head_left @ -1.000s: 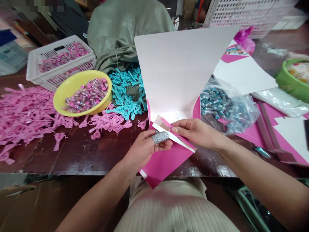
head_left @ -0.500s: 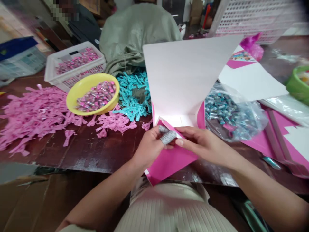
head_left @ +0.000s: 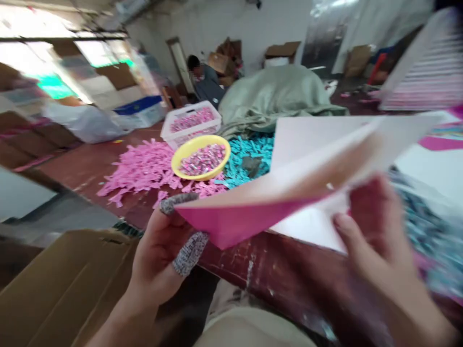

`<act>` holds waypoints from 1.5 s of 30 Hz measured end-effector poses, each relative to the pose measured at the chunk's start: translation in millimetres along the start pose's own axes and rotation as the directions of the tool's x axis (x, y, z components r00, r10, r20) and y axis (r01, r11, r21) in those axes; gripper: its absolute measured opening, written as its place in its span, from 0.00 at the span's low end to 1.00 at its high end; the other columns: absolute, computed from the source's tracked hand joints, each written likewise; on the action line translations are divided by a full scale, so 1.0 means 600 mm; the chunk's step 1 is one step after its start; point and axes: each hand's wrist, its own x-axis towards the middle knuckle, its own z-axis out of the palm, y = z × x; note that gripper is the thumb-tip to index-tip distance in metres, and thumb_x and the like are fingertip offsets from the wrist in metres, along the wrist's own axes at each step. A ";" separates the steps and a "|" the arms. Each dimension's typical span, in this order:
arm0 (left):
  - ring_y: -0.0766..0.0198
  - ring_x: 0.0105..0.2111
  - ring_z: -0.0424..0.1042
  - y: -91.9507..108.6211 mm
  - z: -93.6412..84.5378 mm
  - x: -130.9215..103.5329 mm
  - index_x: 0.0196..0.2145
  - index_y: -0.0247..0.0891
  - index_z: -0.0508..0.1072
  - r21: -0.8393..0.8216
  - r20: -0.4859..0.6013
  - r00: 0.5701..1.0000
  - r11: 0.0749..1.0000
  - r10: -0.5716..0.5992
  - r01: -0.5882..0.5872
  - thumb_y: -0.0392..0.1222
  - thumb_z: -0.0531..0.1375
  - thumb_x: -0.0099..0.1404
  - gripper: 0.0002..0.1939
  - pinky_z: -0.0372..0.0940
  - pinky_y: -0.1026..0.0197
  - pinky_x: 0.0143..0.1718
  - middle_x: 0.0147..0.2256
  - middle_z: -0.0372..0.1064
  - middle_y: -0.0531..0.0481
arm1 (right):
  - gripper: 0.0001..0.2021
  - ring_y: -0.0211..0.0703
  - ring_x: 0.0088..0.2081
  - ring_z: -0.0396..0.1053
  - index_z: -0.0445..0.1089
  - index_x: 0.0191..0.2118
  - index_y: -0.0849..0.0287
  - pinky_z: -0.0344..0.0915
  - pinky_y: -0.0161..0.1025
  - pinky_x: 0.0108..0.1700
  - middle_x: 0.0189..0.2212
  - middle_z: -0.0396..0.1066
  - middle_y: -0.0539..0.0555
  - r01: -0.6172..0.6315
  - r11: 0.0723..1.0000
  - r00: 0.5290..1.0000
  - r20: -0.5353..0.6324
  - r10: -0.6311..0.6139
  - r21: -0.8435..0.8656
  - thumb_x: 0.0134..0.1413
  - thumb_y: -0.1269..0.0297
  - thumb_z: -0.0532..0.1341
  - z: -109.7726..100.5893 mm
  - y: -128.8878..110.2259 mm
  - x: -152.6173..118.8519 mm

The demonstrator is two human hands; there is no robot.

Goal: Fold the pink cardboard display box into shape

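Your left hand [head_left: 159, 260] now pinches the pink corner of the folded card [head_left: 289, 193]; your right hand [head_left: 372, 231] grips its white far side. A second ago the card stood on the table [head_left: 87, 166] with both hands working its lower flap; it is now lifted, near level, clear of the surface, so the flap fold appears finished. Two fingertips carry grey guards [head_left: 190, 253]. Beyond: one yellow bowl [head_left: 200, 156], one white basket [head_left: 191, 120], one pink heap [head_left: 141, 166], one blue heap [head_left: 249, 156], one person [head_left: 204, 82].
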 end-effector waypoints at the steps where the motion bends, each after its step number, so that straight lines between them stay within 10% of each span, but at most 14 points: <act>1: 0.47 0.53 0.74 -0.021 0.012 0.012 0.62 0.52 0.66 -0.027 0.039 0.999 0.999 0.031 -0.030 0.45 0.69 0.62 0.32 0.76 0.48 0.52 0.55 0.71 0.42 | 0.37 0.52 0.74 0.43 0.44 0.74 0.35 0.44 0.56 0.75 0.74 0.43 0.48 -0.026 1.000 0.999 -0.044 0.027 0.010 0.65 0.56 0.62 -0.004 0.011 0.009; 6: 0.52 0.51 0.73 -0.127 0.159 0.092 0.63 0.47 0.63 -0.182 -0.009 0.967 0.951 0.253 -0.250 0.54 0.69 0.62 0.36 0.72 0.50 0.56 0.49 0.70 0.43 | 0.41 0.54 0.61 0.68 0.46 0.72 0.42 0.68 0.53 0.62 0.66 0.60 0.59 -0.183 0.980 0.968 -0.190 0.165 -0.083 0.58 0.48 0.66 -0.076 0.106 -0.008; 14: 0.56 0.54 0.72 -0.264 0.326 0.138 0.53 0.36 0.71 -0.140 0.032 0.989 0.981 0.142 -0.136 0.57 0.65 0.66 0.27 0.65 0.57 0.60 0.52 0.72 0.41 | 0.23 0.49 0.44 0.76 0.69 0.49 0.57 0.73 0.48 0.51 0.44 0.78 0.57 -0.429 0.899 0.875 -0.288 0.390 -0.087 0.53 0.49 0.71 -0.173 0.209 -0.097; 19: 0.56 0.58 0.69 -0.320 0.315 0.057 0.58 0.36 0.66 0.004 -0.005 0.998 0.998 -0.070 0.070 0.55 0.60 0.70 0.26 0.62 0.57 0.62 0.55 0.69 0.37 | 0.22 0.49 0.47 0.76 0.71 0.50 0.56 0.73 0.48 0.52 0.46 0.78 0.56 -0.459 0.875 0.883 -0.181 0.432 -0.154 0.53 0.51 0.71 -0.182 0.211 -0.097; 23: 0.54 0.55 0.70 -0.332 0.283 0.023 0.61 0.35 0.60 0.073 -0.124 0.989 0.995 0.081 -0.072 0.55 0.58 0.71 0.29 0.60 0.51 0.64 0.52 0.68 0.35 | 0.25 0.49 0.50 0.74 0.70 0.52 0.55 0.73 0.48 0.55 0.50 0.76 0.56 -0.414 0.898 0.909 -0.125 0.399 -0.148 0.52 0.53 0.72 -0.165 0.204 -0.084; 37: 0.58 0.47 0.72 -0.296 0.233 0.065 0.62 0.46 0.60 -0.040 -0.283 0.913 0.947 0.294 -0.317 0.49 0.61 0.70 0.27 0.69 0.51 0.56 0.48 0.69 0.46 | 0.24 0.49 0.50 0.75 0.69 0.54 0.53 0.72 0.48 0.55 0.50 0.76 0.55 -0.397 0.915 0.917 -0.076 0.392 -0.071 0.54 0.52 0.71 -0.118 0.165 -0.055; 45: 0.56 0.56 0.70 -0.326 0.228 0.067 0.61 0.38 0.65 0.064 -0.164 0.986 0.998 0.026 -0.015 0.57 0.59 0.71 0.28 0.63 0.55 0.63 0.56 0.68 0.39 | 0.19 0.48 0.48 0.75 0.69 0.50 0.54 0.72 0.48 0.54 0.47 0.77 0.56 -0.443 0.894 0.897 -0.040 0.441 -0.073 0.58 0.51 0.67 -0.111 0.197 -0.073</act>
